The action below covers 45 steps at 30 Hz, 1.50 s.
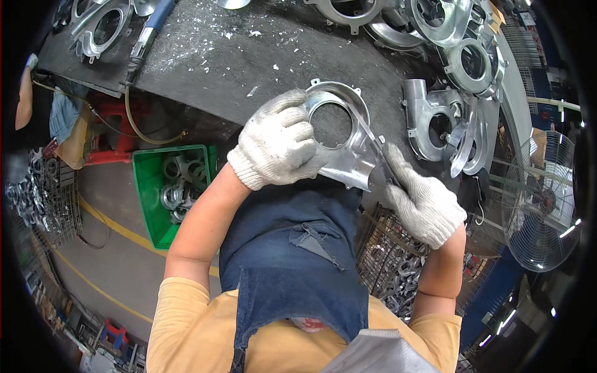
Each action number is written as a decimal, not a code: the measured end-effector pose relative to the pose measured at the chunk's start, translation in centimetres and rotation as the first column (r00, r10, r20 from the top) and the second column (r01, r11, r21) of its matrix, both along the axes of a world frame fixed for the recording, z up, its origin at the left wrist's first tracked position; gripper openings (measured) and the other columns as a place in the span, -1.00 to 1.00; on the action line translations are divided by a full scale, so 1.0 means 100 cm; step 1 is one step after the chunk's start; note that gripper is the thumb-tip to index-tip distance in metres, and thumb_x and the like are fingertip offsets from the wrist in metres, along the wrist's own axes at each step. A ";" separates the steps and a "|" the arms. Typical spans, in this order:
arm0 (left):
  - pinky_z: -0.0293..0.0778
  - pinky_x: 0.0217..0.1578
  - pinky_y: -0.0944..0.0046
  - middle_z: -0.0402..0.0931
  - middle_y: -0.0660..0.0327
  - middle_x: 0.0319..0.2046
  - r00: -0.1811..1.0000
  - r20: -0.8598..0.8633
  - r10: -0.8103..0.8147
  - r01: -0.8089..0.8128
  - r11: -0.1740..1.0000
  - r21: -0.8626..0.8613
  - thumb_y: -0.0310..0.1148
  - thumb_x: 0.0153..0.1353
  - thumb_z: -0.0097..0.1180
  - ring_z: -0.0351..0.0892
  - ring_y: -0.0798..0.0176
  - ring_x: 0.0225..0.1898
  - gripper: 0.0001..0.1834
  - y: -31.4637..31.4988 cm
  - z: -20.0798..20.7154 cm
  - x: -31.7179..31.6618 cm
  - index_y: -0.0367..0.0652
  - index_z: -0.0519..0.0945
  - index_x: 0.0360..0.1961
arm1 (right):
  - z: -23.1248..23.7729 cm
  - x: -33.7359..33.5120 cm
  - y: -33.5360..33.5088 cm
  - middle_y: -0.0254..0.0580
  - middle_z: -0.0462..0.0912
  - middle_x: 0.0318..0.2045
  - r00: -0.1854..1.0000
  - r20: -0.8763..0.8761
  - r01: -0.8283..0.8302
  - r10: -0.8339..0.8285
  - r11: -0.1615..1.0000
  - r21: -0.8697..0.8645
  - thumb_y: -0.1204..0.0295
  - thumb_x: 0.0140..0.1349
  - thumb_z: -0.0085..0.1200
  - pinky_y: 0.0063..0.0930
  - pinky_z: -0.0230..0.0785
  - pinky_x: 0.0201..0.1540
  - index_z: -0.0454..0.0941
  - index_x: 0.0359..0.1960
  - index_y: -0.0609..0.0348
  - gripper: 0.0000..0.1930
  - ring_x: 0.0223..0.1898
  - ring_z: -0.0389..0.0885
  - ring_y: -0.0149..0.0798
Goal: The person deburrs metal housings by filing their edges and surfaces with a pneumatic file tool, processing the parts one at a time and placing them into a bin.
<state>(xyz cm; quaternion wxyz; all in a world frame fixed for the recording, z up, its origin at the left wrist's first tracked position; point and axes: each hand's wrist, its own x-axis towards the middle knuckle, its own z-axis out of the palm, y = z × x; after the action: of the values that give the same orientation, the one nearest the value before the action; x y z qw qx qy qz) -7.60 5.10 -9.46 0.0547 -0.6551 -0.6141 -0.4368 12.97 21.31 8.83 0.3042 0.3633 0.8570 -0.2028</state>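
Note:
A silvery cast-metal housing point(348, 163) with a large round opening and a spout-like end lies at the near edge of the dark worktable, close to my apron. My left hand point(277, 142), in a white knitted glove, is closed on its left rim, with the fingertips partly hidden. In my right hand point(425, 202), also gloved, is a slim flat metal file point(368, 129), its handle end wrapped by the fingers. The file's blade slants up and left across the housing's right side, against the ring's inner wall. Pale metal shavings are scattered over the tabletop point(249, 68).
More castings point(426, 127) lie to the right, with a heap point(429, 25) at the far right. A hand-held air tool point(144, 46) with a hose rests at far left. Below stand a green bin point(144, 193) and a wire basket point(398, 267) of parts. A fan point(547, 199) stands right.

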 end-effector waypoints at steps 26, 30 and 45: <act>0.56 -0.23 0.03 0.48 0.33 -0.47 0.987 -0.157 0.019 -0.035 0.994 -0.105 0.14 0.01 0.52 0.57 0.16 -0.35 -0.59 0.002 -0.003 0.047 0.07 0.69 -0.50 | 0.007 -0.006 0.009 0.31 0.80 -0.14 0.994 0.094 -0.058 0.057 0.998 0.010 0.10 0.45 0.13 0.13 0.65 0.09 0.28 0.67 -0.40 -0.27 -0.06 0.78 0.40; 0.54 -0.29 0.05 0.46 0.34 -0.50 0.983 -0.172 0.064 -0.086 0.989 -0.122 0.12 0.01 0.54 0.57 0.18 -0.38 -0.59 0.001 0.000 0.051 0.09 0.65 -0.55 | 0.000 -0.001 0.012 0.31 0.80 -0.12 0.997 0.040 -0.069 0.071 0.997 -0.035 0.09 0.43 0.18 0.11 0.65 0.10 0.27 0.67 -0.35 -0.23 -0.04 0.78 0.39; 0.31 -0.50 0.13 0.48 0.27 -0.69 0.970 0.140 0.200 -0.161 0.956 -0.246 -0.22 -0.17 0.73 0.46 0.15 -0.66 -0.69 -0.035 0.069 0.030 0.00 0.73 -0.68 | -0.151 0.066 -0.047 0.08 0.83 -0.15 0.599 -0.616 0.326 -0.512 0.858 -0.397 0.22 0.27 0.49 -0.15 0.65 0.06 0.63 0.21 0.18 -0.46 -0.09 0.86 0.15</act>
<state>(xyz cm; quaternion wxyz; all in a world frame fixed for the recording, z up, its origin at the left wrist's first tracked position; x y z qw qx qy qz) -4.63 1.63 -2.60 -0.0330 -0.5599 -0.7208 -0.4073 19.53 16.63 -6.24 -0.0601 0.4103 0.7638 -0.4946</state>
